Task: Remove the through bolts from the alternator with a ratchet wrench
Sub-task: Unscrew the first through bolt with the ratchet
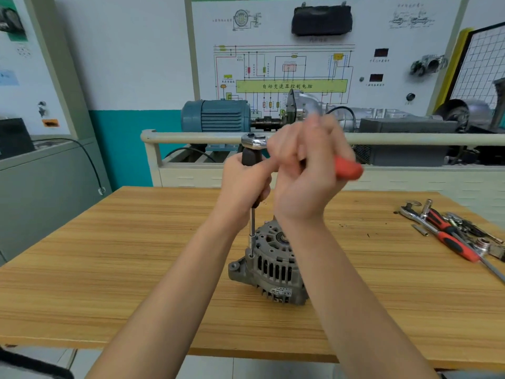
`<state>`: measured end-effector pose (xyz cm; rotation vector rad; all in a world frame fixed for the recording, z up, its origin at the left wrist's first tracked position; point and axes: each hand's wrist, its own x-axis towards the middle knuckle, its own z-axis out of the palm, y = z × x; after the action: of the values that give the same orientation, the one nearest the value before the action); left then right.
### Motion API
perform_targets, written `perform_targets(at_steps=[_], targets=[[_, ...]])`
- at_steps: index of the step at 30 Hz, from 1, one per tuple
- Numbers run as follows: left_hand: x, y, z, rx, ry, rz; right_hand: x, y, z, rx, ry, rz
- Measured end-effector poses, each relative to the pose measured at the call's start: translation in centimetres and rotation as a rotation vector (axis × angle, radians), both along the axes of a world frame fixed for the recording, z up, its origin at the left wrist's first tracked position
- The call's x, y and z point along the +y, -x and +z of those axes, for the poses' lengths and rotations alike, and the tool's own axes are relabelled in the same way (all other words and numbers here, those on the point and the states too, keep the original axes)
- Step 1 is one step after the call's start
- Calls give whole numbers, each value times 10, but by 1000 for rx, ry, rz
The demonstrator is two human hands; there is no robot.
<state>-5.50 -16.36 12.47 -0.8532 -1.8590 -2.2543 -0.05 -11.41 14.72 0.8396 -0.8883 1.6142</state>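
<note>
The ratchet wrench [300,157] is held with its long axis roughly level, its chrome head [254,140] just left of the right hand [306,173] fingers and its red grip jutting out to their right, while a black-handled extension [253,203] is stood upright from the head down to a through bolt [251,254] on the alternator [269,265]. The wrench handle is grasped by the right fingers, blurred, and the extension's black handle is wrapped by the left hand [243,184], the alternator being seated on the wooden table [109,255] below both sets of fingers

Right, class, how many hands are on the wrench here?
2. The left hand grips the black grip under the wrench head; the right hand grips the red handle. Neither is hidden.
</note>
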Motion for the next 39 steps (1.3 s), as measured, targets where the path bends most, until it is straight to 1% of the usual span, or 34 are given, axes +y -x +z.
perform_targets(at_steps=[1,4,7,9,10,13,14,16,18,19,21,23,24,25,26,27,28,30,32,34,35,37,39], targets=[[-4,2,0,-5,8,-29,8,3,6,-46,46,170],[-13,9,3,11,1,-135,35,19,19,-295,192,642],[-17,12,7,53,6,-300,49,42,25,-475,347,998],[-17,12,7,80,75,-406,53,55,26,-559,398,1160],[-16,12,7,74,99,-446,55,59,26,-591,403,1201],[-16,11,7,-9,105,-501,57,59,25,-603,375,1222],[-15,10,7,-39,92,-489,56,54,26,-579,376,1198],[-13,8,7,-68,54,-407,53,40,25,-499,392,1072],[-8,6,5,-71,6,-251,46,24,19,-395,397,900],[-5,3,4,-67,-17,-165,40,17,15,-336,368,803],[1,0,4,-65,-52,-18,22,4,8,-213,264,553],[7,-1,4,-63,-59,120,4,-1,1,-104,138,175],[10,-1,5,-59,-43,159,-3,-1,-3,-69,71,-8],[11,0,5,-53,-29,157,-9,-1,-5,-48,5,-137],[11,0,5,-45,-27,125,-12,-1,-6,-41,-35,-199],[10,1,5,-40,-35,95,-11,0,-6,-43,-37,-194],[8,3,4,-41,-43,76,-6,2,-4,-52,-13,-126],[1,7,3,-50,-48,-21,8,5,6,-104,53,156],[-8,11,4,-22,-31,-166,27,11,18,-241,147,493],[-16,15,5,26,18,-317,44,23,26,-413,246,778],[-18,15,6,55,51,-387,50,30,29,-489,277,891],[-20,15,6,75,93,-502,56,43,31,-575,312,1109],[-18,12,7,22,94,-547,58,51,30,-603,342,1236]])
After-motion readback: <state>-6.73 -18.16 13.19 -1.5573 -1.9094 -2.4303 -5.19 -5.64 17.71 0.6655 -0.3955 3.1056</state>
